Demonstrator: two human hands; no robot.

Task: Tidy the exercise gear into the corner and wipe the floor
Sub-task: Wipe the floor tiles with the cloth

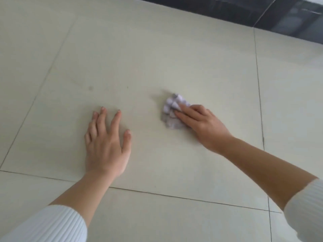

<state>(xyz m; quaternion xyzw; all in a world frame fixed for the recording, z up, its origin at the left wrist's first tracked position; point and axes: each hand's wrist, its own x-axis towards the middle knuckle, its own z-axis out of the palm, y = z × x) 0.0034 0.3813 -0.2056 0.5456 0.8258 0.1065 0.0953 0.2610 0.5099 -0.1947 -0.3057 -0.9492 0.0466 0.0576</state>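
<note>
A crumpled pale lilac and white cloth [172,110] lies on the light tiled floor [157,58], right of centre. My right hand [202,125] presses down on the cloth's near right side, fingers over it and holding it against the tile. My left hand [106,142] rests flat on the floor to the left, palm down, fingers spread, with nothing in it. The cloth is blurred. No exercise gear is in view.
A dark glossy skirting or wall base [262,13] runs along the top right edge. Thin grout lines cross the floor. A small dark smudge [90,87] and a tiny speck [127,87] mark the tile ahead of my left hand.
</note>
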